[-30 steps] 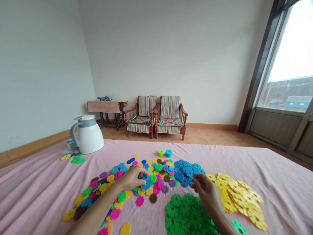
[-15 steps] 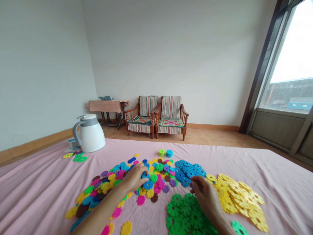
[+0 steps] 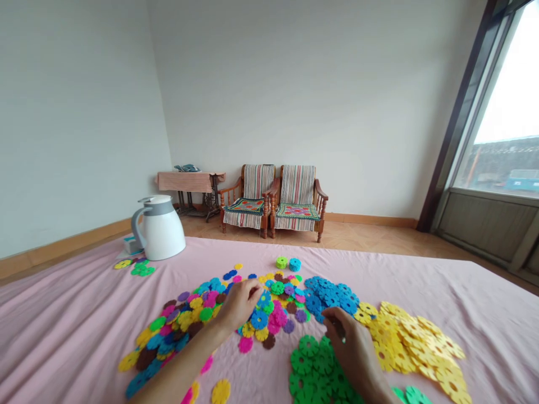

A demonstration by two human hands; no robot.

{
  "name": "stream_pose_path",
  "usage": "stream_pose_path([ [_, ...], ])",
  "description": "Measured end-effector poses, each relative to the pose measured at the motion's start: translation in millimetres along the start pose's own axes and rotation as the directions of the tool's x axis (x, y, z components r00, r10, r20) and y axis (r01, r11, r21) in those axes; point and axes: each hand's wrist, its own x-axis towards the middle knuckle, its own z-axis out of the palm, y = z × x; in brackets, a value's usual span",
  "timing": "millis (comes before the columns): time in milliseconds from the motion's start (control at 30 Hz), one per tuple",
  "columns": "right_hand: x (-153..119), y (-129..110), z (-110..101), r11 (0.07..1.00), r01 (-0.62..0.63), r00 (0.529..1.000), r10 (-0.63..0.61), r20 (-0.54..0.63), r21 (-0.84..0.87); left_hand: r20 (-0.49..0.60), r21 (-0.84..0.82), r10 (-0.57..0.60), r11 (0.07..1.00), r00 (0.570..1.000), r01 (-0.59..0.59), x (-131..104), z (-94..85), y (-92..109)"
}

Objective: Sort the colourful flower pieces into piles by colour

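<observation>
My left hand is held over a mixed pile of notched plastic discs in pink, blue, yellow, green, purple and brown. Its fingers are pinched together, and whatever may be between them is hidden. My right hand has curled fingers and sits between sorted piles; I cannot make out what they hold. Blue discs lie just beyond its fingertips. Green discs spread below and left of it, partly covered by the forearm. To its right is a heap of yellow discs.
A pink cloth covers the table. At its back stand a lime-green disc stack and a blue disc stack. A white jug is at the left, near a few loose discs. Two wooden armchairs are beyond.
My left hand has lifted slightly from the blue discs in the mixed pile, its fingers now closed together. My right hand stays by the green and blue piles. The view has shifted slightly.
</observation>
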Motion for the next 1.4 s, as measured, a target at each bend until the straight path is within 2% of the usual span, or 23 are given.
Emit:
stream_pose_path([
  [100, -3.6, -11.1, 1.4, 0.998, 0.051, 0.995, -0.054, 0.079, 0.033, 0.179, -0.267, -0.049, 0.959, 0.983, 0.096, -9.2, 16.6, 18.4],
  [200, -8.2, -21.8, 2.7, 0.996, 0.044, 0.978, -0.059, 0.200, 0.078, 0.304, -0.386, -0.066, 0.904, 0.950, 0.186, -19.7, 32.3, 36.2],
  [300, -12.1, -28.4, 4.9, 0.995, 0.047, 0.954, -0.072, 0.291, 0.089, 0.357, -0.477, -0.048, 0.850, 0.933, 0.226, -26.8, 39.8, 47.7],
  [400, -12.6, -27.8, 7.0, 0.995, 0.042, 0.944, -0.070, 0.323, 0.091, 0.366, -0.497, -0.035, 0.838, 0.930, 0.227, -27.7, 39.3, 50.0],
  [500, -8.4, -17.8, 5.9, 0.994, 0.010, 0.958, -0.040, 0.284, 0.108, 0.333, -0.429, -0.058, 0.880, 0.941, 0.206, -22.1, 33.4, 43.1],
  [567, -3.3, -6.4, 2.0, 0.996, -0.021, 0.978, 0.002, 0.208, 0.089, 0.249, -0.339, -0.050, 0.931, 0.967, 0.136, -16.4, 27.1, 34.3],
  [667, 6.0, 12.2, -7.0, 0.988, -0.113, 0.991, 0.106, 0.078, 0.102, 0.134, -0.122, -0.006, 0.992, 0.991, 0.022, -9.2, 14.8, 19.0],
  [733, 11.6, 21.8, -12.9, 0.965, -0.179, 0.983, 0.182, 0.006, 0.193, 0.158, 0.009, 0.002, 1.000, 0.987, -0.004, -7.3, 5.7, 11.1],
  [800, 15.8, 27.3, -16.9, 0.918, -0.225, 0.967, 0.251, -0.039, 0.327, 0.235, 0.090, 0.025, 0.995, 0.972, -0.047, -7.7, -2.8, 6.5],
  [900, 18.2, 28.3, -18.3, 0.852, -0.259, 0.948, 0.313, -0.047, 0.456, 0.313, 0.147, 0.076, 0.981, 0.947, -0.127, -10.4, -10.7, 4.6],
  [1033, 15.6, 22.9, -12.6, 0.866, -0.248, 0.960, 0.280, -0.011, 0.434, 0.335, 0.186, 0.081, 0.971, 0.939, -0.150, -12.1, -11.2, 3.2],
  [1167, 9.9, 17.4, -4.7, 0.916, -0.209, 0.977, 0.213, 0.027, 0.343, 0.310, 0.242, 0.093, 0.955, 0.946, -0.173, -11.0, -8.2, 1.1],
  [1300, 4.2, 11.1, -0.6, 0.967, -0.153, 0.988, 0.148, 0.042, 0.205, 0.259, 0.286, 0.098, 0.943, 0.961, -0.173, -8.4, -9.2, 3.6],
  [1400, 1.0, 2.5, -0.5, 0.994, -0.096, 0.995, 0.094, 0.041, 0.060, 0.176, 0.288, 0.095, 0.947, 0.980, -0.143, -6.5, -10.3, 11.0],
])
